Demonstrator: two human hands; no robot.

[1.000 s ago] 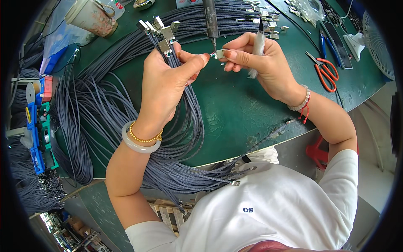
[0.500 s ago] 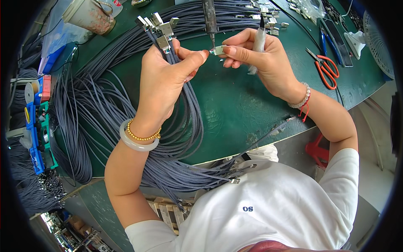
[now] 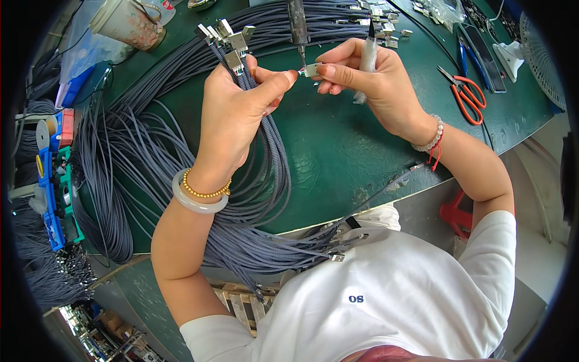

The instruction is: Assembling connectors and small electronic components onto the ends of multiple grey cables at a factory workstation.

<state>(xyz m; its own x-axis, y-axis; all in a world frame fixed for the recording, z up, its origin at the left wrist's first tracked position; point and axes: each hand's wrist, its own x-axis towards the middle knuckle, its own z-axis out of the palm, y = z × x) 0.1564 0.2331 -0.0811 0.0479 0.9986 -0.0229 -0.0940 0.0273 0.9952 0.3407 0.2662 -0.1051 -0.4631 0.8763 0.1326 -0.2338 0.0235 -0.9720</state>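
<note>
Left hand (image 3: 232, 114): grip closed round a bundle of grey cables (image 3: 265, 163), metal plugs (image 3: 226, 39) fanned above the fist | right hand (image 3: 374, 84): thumb and forefinger pinching one small metal plug (image 3: 310, 70) under the soldering iron (image 3: 297, 24) tip | both raised over the green bench (image 3: 338, 151).
</note>
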